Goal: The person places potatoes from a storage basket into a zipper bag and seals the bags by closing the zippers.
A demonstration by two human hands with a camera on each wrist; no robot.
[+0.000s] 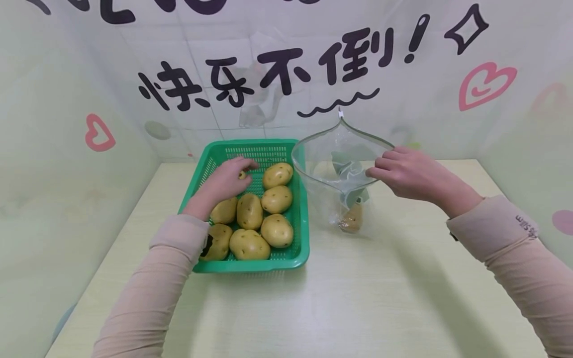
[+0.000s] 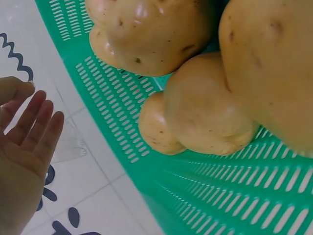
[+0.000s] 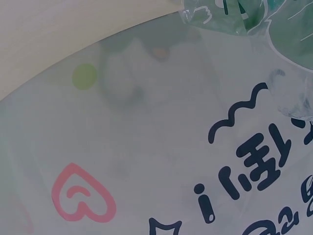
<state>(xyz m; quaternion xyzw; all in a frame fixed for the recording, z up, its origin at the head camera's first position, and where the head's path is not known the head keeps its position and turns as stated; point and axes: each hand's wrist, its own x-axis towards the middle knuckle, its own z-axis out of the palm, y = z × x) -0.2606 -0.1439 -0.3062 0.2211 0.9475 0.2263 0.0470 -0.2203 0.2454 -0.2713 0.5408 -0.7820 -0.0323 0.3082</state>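
A green plastic basket (image 1: 257, 264) on the table holds several yellow-brown potatoes (image 1: 277, 230). My left hand (image 1: 226, 180) hovers over its back left part, fingers loosely bent. In the left wrist view the left hand (image 2: 27, 142) shows a bare palm and slightly curved fingers, apart from the potatoes (image 2: 205, 112). To the basket's right, my right hand (image 1: 405, 174) pinches the rim of a clear zip bag (image 1: 320, 199), whose mouth gapes wide. One brownish potato-like item (image 1: 352, 219) lies low in the bag, partly covered by green print. The right wrist view catches only part of the bag (image 3: 225, 17).
The pale wooden table (image 1: 340, 308) extends in front of the basket and bag. Behind stands a white backdrop (image 1: 277, 94) with black lettering and pink hearts, close to the basket's back rim. Pale side panels (image 1: 58, 164) border the table left and right.
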